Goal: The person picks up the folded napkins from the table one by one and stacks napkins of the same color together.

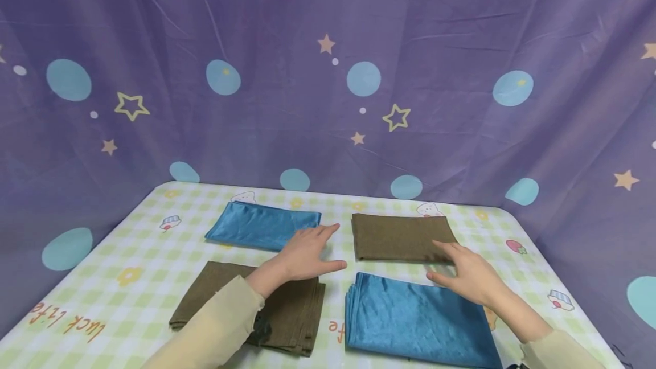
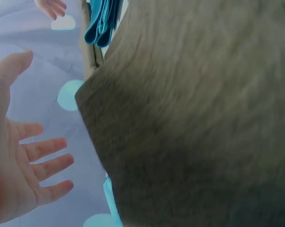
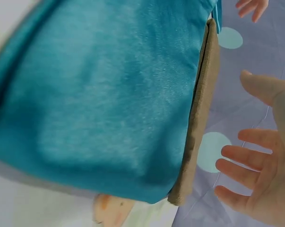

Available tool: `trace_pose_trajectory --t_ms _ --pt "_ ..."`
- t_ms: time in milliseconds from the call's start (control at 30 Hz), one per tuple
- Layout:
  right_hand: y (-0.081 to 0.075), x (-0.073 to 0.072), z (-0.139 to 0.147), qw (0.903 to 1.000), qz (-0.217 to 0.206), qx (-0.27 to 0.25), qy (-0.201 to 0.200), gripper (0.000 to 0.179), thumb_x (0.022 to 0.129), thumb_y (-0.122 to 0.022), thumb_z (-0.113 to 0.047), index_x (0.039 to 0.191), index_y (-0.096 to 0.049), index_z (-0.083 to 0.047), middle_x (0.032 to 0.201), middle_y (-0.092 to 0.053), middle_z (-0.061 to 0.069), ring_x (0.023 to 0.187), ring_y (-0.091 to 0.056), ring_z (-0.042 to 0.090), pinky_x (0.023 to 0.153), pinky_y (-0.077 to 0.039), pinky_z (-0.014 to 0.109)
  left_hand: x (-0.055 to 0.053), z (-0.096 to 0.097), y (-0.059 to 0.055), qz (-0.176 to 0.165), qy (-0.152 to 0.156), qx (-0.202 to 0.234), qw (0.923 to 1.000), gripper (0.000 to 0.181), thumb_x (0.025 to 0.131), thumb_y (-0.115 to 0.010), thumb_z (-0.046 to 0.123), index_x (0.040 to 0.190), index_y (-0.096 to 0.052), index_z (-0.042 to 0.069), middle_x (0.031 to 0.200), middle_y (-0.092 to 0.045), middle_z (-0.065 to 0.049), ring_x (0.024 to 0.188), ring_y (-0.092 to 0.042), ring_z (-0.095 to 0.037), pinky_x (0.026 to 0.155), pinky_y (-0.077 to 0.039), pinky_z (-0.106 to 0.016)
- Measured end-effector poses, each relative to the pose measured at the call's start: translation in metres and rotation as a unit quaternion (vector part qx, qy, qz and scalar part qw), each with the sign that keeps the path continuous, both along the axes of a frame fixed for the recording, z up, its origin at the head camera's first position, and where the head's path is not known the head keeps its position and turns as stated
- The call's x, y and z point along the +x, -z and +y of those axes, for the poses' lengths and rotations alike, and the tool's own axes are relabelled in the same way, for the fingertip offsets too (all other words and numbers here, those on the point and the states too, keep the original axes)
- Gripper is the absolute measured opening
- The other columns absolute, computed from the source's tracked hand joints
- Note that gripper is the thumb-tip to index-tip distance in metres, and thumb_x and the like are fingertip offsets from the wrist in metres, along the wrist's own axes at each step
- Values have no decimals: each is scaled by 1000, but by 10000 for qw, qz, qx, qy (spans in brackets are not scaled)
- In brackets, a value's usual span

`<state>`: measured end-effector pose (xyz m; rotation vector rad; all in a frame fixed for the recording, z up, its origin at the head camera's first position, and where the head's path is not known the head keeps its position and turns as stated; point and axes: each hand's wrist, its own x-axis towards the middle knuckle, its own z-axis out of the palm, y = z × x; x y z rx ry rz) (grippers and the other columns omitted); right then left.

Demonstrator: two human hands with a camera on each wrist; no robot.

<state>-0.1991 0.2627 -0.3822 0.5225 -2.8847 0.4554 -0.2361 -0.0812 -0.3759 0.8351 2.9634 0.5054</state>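
Observation:
Four folded cloths would be counted as several; they lie flat in two rows. My left hand (image 1: 306, 255), fingers spread and holding nothing, hovers between the far-left blue cloth (image 1: 261, 225) and the near-left brown cloth (image 1: 294, 318). My right hand (image 1: 468, 272), also with fingers extended and no cloth in it, is over the gap between the far-right brown cloth (image 1: 400, 237) and the near-right blue cloth (image 1: 415, 320). In the left wrist view the near brown cloth (image 2: 194, 113) fills much of the picture beside the hand. The blue cloth (image 3: 109, 104) does so in the right wrist view.
A table (image 1: 138, 255) with a green-and-white checked cover carries the cloths. Behind it and along the sides hangs a purple curtain (image 1: 287, 27) printed with blue dots and stars.

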Motion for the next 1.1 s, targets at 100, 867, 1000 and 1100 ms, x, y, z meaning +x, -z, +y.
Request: trace_pose_trajectory --t_ms 100,867,1000,1100 --pt "3 4 3 9998 -98 -160 89 66 79 -64 -47 129 -50 -6 123 -55 16 106 -55 36 79 -46 52 2 5 2 50 20 11 10000 81 82 -52 60 144 -26 16 139 -41 -12 126 -38 -31 102 -29 -53" --pt "8 30 35 9865 -1213 -641 893 48 79 -69 -32 114 -58 0 87 -64 2 73 -58 12 62 -46 31 21 37 17 -395 -260 894 9949 46 85 -62 33 121 -53 6 105 -58 -8 92 -59 -21 75 -48 -34" --pt "11 33 38 9785 -1545 -883 1038 48 80 -68 -30 116 -56 0 88 -63 3 65 -58 11 56 -45 27 27 41 19 -611 -257 936 9934 40 84 -63 30 116 -57 6 101 -59 -8 88 -59 -21 72 -48 -32" --pt "13 35 40 9717 -1763 -1093 1128 51 81 -67 -30 119 -54 1 91 -62 4 57 -56 12 52 -43 26 31 43 20 -798 -194 1026 9913 38 83 -64 27 113 -58 5 96 -60 -8 84 -58 -21 69 -47 -31"
